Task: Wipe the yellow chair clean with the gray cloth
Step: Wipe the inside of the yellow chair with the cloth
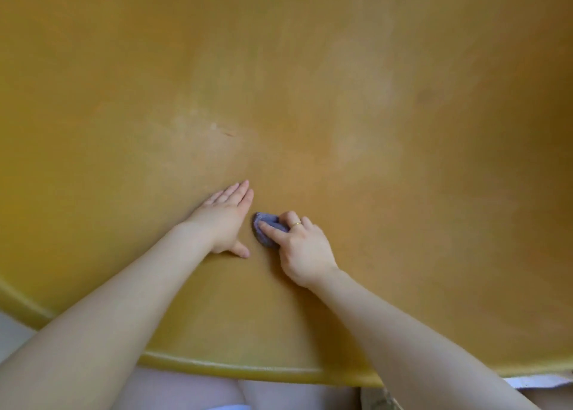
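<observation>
Filling the view, yellow chair (310, 84) looks smudged.

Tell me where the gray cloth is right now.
In the head view the gray cloth sits bunched just right of centre on the yellow chair, gripped by the right hand, with the flat left hand close beside it.

No readable text or labels.

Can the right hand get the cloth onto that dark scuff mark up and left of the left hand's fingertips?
Probably yes. The right hand grips the gray cloth on the yellow chair, and bare seat lies between it and the scuff mark. The flat left hand sits beside that path, not across it.
</observation>
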`<state>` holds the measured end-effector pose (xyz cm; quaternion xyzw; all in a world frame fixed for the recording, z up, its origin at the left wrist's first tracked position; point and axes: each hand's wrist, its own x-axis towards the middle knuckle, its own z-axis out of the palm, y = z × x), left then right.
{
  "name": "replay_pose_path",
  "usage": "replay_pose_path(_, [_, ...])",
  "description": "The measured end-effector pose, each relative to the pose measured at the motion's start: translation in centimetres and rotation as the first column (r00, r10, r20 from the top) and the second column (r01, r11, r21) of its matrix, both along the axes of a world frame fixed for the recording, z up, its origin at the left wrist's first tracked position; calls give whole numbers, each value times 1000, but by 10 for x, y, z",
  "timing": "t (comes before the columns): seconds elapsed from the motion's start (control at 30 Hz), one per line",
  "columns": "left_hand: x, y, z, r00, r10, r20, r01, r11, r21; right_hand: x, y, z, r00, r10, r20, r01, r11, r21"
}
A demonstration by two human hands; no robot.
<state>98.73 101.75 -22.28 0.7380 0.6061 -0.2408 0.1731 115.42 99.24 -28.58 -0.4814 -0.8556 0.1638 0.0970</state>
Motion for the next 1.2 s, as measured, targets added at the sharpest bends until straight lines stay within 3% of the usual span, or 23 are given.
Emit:
replay_pose_path(0.07, [2,4,0,998,5,56,-6,1000,18,35,17,-1,988,-146,49,144,989,46])
replay_pose_path(0.17, [2,9,0,985,68,160,-85,991,105,92,45,1,876,-450,174,439,893,97])
replay_pose_path(0.27, [-3,6,2,954,169,247,-217,958,185,110,60,5,805,-518,289,511,853,105])
replay_pose_path(0.37, [-11,-14,8,915,267,302,-333,922,195,81,50,7,851,-448,275,462,887,16])
replay_pose_path(0.53, [-23,-57,35,871,376,315,-423,901,97,-11,-22,26,982,-104,155,138,963,-231])
replay_pose_path(0.63, [-33,-79,60,845,418,334,-460,886,55,-42,-70,46,994,52,93,-13,923,-385])
replay_pose_path(0.73, [-38,-107,95,814,467,344,-491,871,-21,-36,-94,79,964,261,56,-178,784,-595])
replay_pose_path(0.83, [-33,-134,140,792,466,394,-459,880,-117,-12,-98,136,899,425,105,-274,734,-622])
replay_pose_path(1.03, [8,-162,229,773,443,454,-351,895,-276,17,-128,255,949,297,107,-181,789,-586])
replay_pose_path(1.2, [47,-161,277,722,487,491,-366,871,-327,50,-135,320,998,-57,-25,32,819,-572])
